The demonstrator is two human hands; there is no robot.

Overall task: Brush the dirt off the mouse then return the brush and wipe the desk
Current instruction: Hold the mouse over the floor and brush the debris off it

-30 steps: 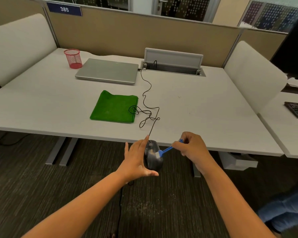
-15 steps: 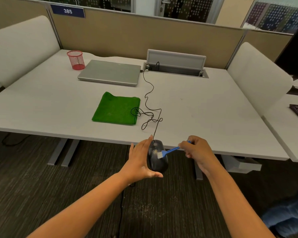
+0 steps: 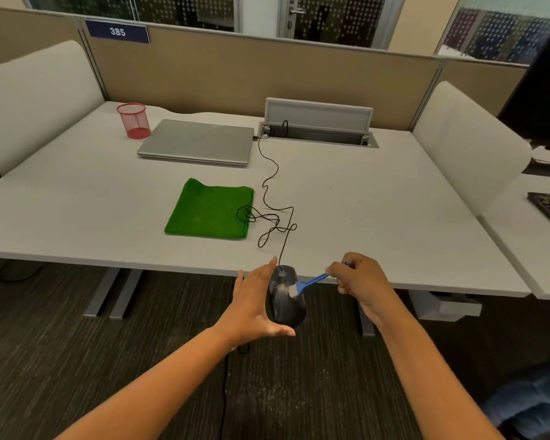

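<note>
I have the black wired mouse (image 3: 287, 296) lifted off the desk (image 3: 77, 198) and held out past its near edge, over the carpet (image 3: 77, 360), so that whatever I sweep loose falls to the floor rather than onto the surface I am meant to wipe afterwards. My left hand (image 3: 254, 306) cradles it from the side, thumb curled under the rear and fingers laid nearly straight along its left flank, which leaves the whole top shell bare for brushing. My right hand (image 3: 359, 281) pinches the handle of the small blue brush (image 3: 308, 284) between thumb and curled fingers, close to the far end, and the pale bristles are touching the mouse's top, just beside a yellowish speckle of dirt (still plainly there, so I judge the brushing is not finished). The mouse's cable (image 3: 272, 198) trails back over the desk edge in loose loops, one of them lying on the corner of the folded green cloth (image 3: 210, 209), and runs on to the closed silver laptop (image 3: 197, 141); there is enough slack that holding the mouse out here does not pull anything. The red mesh pen cup (image 3: 133, 120) stands at the far left beside the laptop, probably where the brush belongs, and the cloth waits within reach for the wiping.
</note>
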